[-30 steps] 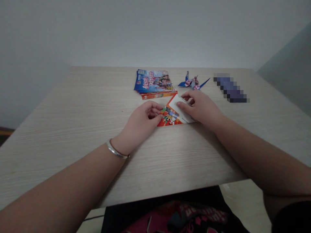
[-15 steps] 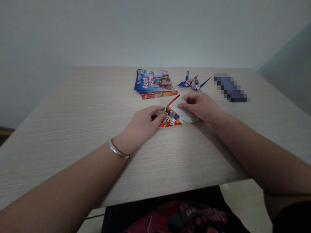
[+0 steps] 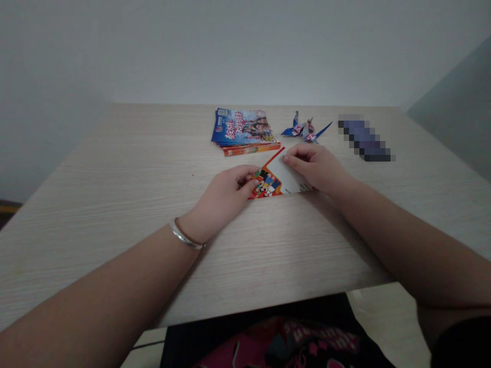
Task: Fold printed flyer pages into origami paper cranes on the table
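Note:
Between my hands is a partly folded sheet of paper (image 3: 289, 176), its white side up, with a colourful orange-and-red printed flap at the left and a thin red strip along the upper left edge. My left hand (image 3: 236, 186) pinches the printed left corner, thumb on top. My right hand (image 3: 316, 166) grips the right part, its thumb on the white face near the top edge. My fingers hide the paper's right end and part of its left corner.
Behind the paper lies a stack of printed leaflets (image 3: 245, 127), blue on top and orange below. A blue paper crane (image 3: 305, 130) stands to its right. Farther right is a pixelated dark blue oblong (image 3: 364, 138). A wall rises behind the table (image 3: 115, 168).
My right thumb has shifted slightly up along the white face of the paper. My left hand keeps its pinch with almost no movement.

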`<act>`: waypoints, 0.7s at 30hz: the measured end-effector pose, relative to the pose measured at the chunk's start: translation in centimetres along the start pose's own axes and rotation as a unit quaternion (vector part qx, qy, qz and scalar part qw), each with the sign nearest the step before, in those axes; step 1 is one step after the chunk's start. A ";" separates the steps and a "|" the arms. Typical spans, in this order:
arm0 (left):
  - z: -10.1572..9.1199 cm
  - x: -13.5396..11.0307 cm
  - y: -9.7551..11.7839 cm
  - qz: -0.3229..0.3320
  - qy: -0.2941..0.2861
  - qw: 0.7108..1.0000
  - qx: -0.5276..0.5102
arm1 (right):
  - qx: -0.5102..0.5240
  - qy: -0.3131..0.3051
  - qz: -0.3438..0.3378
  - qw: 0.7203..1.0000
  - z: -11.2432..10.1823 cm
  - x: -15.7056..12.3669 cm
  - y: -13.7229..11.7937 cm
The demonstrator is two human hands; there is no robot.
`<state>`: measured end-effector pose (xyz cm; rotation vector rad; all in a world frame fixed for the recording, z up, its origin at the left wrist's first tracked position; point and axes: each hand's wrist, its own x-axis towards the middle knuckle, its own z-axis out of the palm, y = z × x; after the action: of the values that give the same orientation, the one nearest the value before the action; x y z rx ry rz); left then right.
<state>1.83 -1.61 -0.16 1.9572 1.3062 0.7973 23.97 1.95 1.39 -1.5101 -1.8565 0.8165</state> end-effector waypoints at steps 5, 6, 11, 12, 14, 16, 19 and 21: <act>0.5 0.2 -0.9 -0.007 0.032 0.991 -0.132 | 0.011 0.023 0.004 1.000 -0.1 0.3 0.5; 0.4 0.2 -1.2 0.006 0.041 0.988 -0.145 | 0.023 0.037 -0.004 0.999 -0.2 0.4 0.8; -0.6 0.4 -2.1 0.013 0.032 0.998 -0.053 | 0.073 0.084 -0.053 0.992 -0.6 0.9 2.4; -0.9 0.4 -2.2 0.007 0.035 0.999 -0.032 | 0.079 0.086 -0.056 0.992 -0.7 1.0 2.6; -1.2 0.3 -2.3 -0.001 0.045 0.999 0.009 | 0.088 0.090 -0.064 0.990 -0.7 1.0 2.8; -1.3 0.3 -2.3 -0.005 0.049 0.998 0.047 | 0.098 0.088 -0.076 0.988 -0.7 1.0 2.8; -1.3 0.3 -2.3 -0.007 0.048 0.995 0.083 | 0.115 0.077 -0.089 0.986 -0.7 1.0 2.8; -1.3 0.3 -2.1 -0.004 0.047 0.995 0.086 | 0.122 0.070 -0.093 0.986 -0.6 1.0 2.9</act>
<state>-0.26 -0.45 -1.00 2.0687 1.4799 0.8050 26.05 3.42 -0.38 -1.1935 -1.6957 0.7947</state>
